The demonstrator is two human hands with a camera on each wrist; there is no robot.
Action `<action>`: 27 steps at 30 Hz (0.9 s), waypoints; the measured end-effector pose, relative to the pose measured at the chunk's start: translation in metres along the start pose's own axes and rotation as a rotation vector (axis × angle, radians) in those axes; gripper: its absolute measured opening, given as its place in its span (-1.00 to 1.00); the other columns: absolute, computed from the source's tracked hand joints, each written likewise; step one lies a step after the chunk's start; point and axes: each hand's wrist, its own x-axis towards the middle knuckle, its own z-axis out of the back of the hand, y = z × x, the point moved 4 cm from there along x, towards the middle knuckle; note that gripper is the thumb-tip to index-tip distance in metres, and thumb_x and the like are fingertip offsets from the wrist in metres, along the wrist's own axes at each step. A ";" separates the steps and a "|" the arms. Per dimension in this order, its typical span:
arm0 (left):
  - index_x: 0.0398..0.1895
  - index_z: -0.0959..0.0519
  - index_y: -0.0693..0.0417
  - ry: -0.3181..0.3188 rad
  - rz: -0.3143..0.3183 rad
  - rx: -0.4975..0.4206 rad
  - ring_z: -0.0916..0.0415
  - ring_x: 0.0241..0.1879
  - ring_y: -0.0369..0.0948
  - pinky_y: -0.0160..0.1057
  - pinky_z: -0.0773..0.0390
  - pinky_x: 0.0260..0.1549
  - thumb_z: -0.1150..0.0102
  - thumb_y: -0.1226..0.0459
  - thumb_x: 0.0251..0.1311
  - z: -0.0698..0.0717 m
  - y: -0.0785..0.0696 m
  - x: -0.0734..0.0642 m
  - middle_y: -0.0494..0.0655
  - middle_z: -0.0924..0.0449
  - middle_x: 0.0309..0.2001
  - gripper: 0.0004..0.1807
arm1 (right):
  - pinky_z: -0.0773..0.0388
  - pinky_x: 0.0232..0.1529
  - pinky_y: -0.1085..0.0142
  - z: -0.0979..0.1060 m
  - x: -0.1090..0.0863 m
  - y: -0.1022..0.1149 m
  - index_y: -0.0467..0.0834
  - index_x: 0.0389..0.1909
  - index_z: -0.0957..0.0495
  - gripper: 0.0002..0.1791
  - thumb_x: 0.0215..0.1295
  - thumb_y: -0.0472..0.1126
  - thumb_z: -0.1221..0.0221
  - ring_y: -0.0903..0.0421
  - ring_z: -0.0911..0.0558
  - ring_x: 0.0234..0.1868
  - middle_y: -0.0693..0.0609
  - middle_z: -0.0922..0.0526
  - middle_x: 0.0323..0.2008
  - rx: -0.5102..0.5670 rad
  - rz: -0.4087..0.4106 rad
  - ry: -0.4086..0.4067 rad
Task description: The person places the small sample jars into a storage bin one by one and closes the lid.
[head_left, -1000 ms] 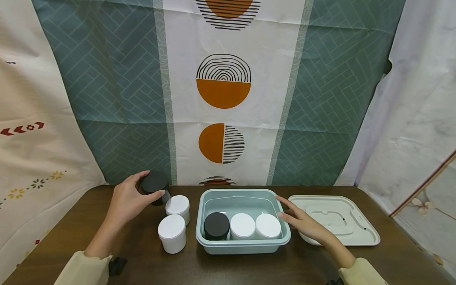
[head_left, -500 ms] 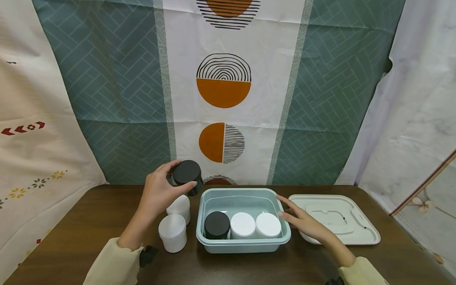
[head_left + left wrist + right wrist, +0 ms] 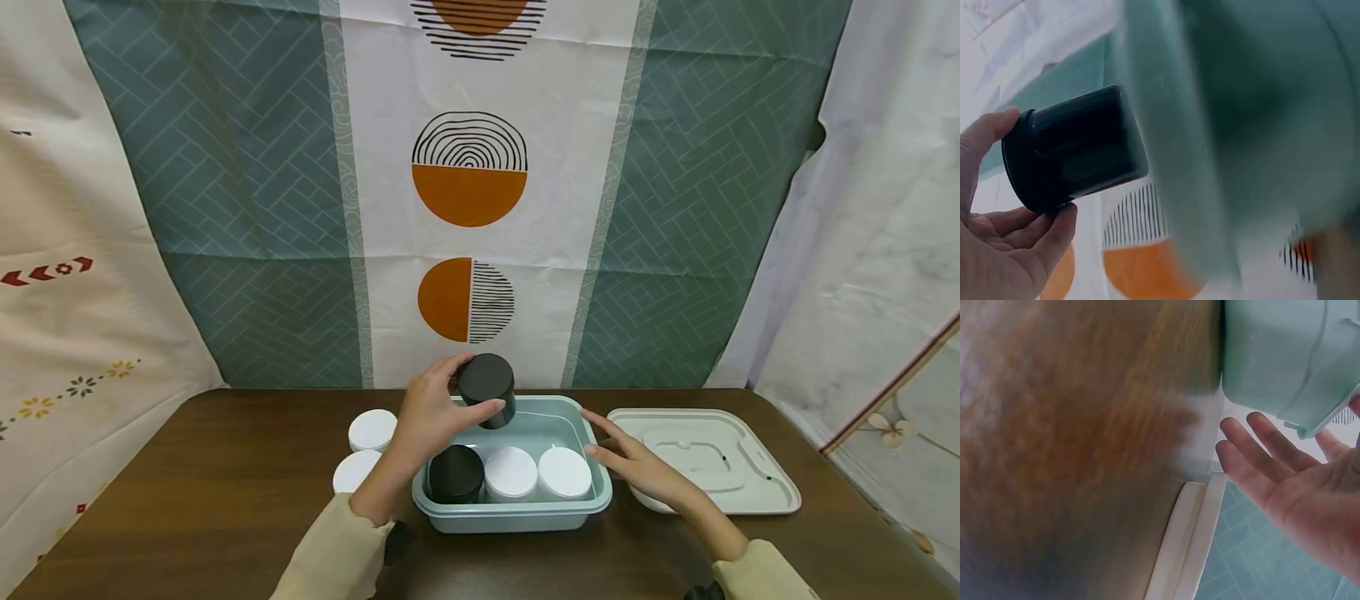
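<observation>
My left hand (image 3: pixel 435 417) holds a black lidded jar (image 3: pixel 486 387) above the back part of a pale blue-green plastic bin (image 3: pixel 517 521). In the left wrist view, thumb and fingers grip the jar by its lid, its body (image 3: pixel 1085 147) pointing toward the blurred bin wall. Inside the bin, along the front, stand a black jar (image 3: pixel 456 475) and two white-lidded jars, one in the middle (image 3: pixel 511 475) and one at the right (image 3: pixel 565 474). My right hand (image 3: pixel 637 467) rests at the bin's right rim, fingers extended; its lower fingers (image 3: pixel 1266 447) spread outside the wall.
Two more white jars, a rear one (image 3: pixel 372 430) and a front one (image 3: pixel 356 471), stand left of the bin, partly behind the left arm. A pale lid (image 3: pixel 765 492) lies right of the bin on the brown table (image 3: pixel 187 500). Patterned curtains (image 3: pixel 480 200) hang behind.
My left hand has lifted the black jar from the table's back left and carried it right, past the white jars, to over the bin. The right hand has stayed at the rim.
</observation>
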 end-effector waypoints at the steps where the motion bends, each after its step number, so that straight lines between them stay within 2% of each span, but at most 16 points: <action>1: 0.11 -0.44 0.23 0.013 0.003 0.005 -0.51 -0.21 -0.12 -0.21 -0.54 -0.23 -0.44 0.19 -0.19 -0.005 -0.001 0.000 0.05 -0.54 -0.08 -0.29 | -0.48 -0.06 0.01 0.000 0.000 0.000 -0.11 0.41 0.12 -0.34 0.39 -0.13 0.08 -0.25 -0.35 0.13 -0.42 -0.18 0.18 -0.002 0.000 -0.001; 4: 0.13 -0.43 0.22 0.050 0.012 0.050 -0.49 -0.19 -0.09 -0.18 -0.52 -0.23 -0.42 0.14 -0.17 -0.021 -0.003 0.000 0.07 -0.54 -0.06 -0.28 | -0.48 -0.06 0.02 0.000 0.000 0.001 -0.12 0.41 0.12 -0.34 0.39 -0.13 0.08 -0.25 -0.35 0.13 -0.42 -0.19 0.18 -0.002 0.001 0.001; 7: 0.15 -0.41 0.22 0.090 0.016 0.086 -0.47 -0.09 -0.02 -0.10 -0.49 -0.14 -0.40 0.12 -0.14 -0.037 -0.003 0.001 0.11 -0.51 0.02 -0.27 | -0.48 -0.06 0.03 -0.001 0.000 0.001 -0.14 0.41 0.13 -0.34 0.39 -0.13 0.09 -0.24 -0.36 0.12 -0.44 -0.22 0.16 0.004 0.002 0.008; 10: 0.17 -0.38 0.24 0.137 0.028 0.085 -0.43 0.01 0.02 -0.03 -0.44 -0.04 -0.39 0.11 -0.11 -0.053 -0.003 0.004 0.14 -0.47 0.08 -0.26 | -0.48 -0.06 0.03 -0.001 0.000 0.002 -0.15 0.41 0.13 -0.34 0.40 -0.13 0.09 -0.23 -0.38 0.11 -0.44 -0.26 0.13 0.012 -0.003 0.012; 15: 0.13 -0.39 0.27 0.207 0.007 0.102 -0.46 -0.06 -0.01 -0.06 -0.46 -0.09 -0.37 0.15 -0.08 -0.077 -0.005 0.005 0.13 -0.50 0.01 -0.31 | -0.47 -0.05 0.04 0.000 0.000 0.003 -0.14 0.41 0.15 -0.33 0.40 -0.11 0.10 -0.20 -0.39 0.11 -0.42 -0.26 0.14 0.014 -0.014 0.014; 19: 0.06 -0.44 0.25 0.229 -0.009 0.158 -0.48 -0.12 -0.06 -0.12 -0.46 -0.12 -0.37 0.17 -0.07 -0.090 -0.009 0.006 0.08 -0.54 -0.07 -0.39 | -0.48 -0.06 0.05 0.001 0.000 0.002 -0.12 0.42 0.16 -0.34 0.41 -0.10 0.11 -0.18 -0.41 0.10 -0.40 -0.28 0.13 0.010 -0.019 0.012; 23: 0.03 -0.46 0.26 0.253 0.002 0.223 -0.48 -0.13 -0.08 -0.15 -0.46 -0.13 -0.36 0.16 -0.06 -0.100 -0.012 0.007 0.06 -0.55 -0.10 -0.42 | -0.49 -0.07 0.06 0.001 0.000 0.001 -0.12 0.42 0.15 -0.34 0.41 -0.10 0.11 -0.18 -0.41 0.09 -0.41 -0.28 0.13 0.013 -0.014 0.013; 27: 0.05 -0.44 0.32 0.275 0.017 0.277 -0.49 -0.10 -0.06 -0.13 -0.46 -0.10 -0.37 0.16 -0.07 -0.109 -0.011 0.007 0.10 -0.55 -0.07 -0.37 | -0.49 -0.06 0.05 0.001 0.000 -0.001 -0.13 0.41 0.16 -0.34 0.40 -0.11 0.10 -0.20 -0.40 0.10 -0.42 -0.27 0.13 0.017 -0.006 0.015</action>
